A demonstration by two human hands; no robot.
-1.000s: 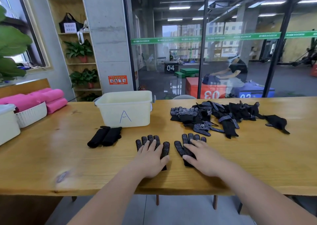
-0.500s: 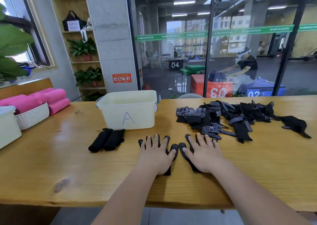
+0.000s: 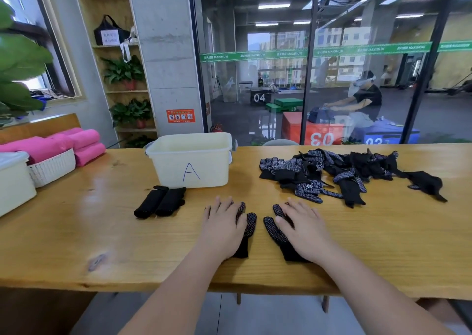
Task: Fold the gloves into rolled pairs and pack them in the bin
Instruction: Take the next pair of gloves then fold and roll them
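Neither grip clasps anything: left hand presses left glove, right hand presses right glove (both palms flat); stacking them askew could give a loose, lopsided roll.

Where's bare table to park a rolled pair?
Bare table: front left, between rolled pair and white box; front right, below the glove pile; a strip between bin and pile. Crowded: centre front, where left hand and right hand press flat gloves.
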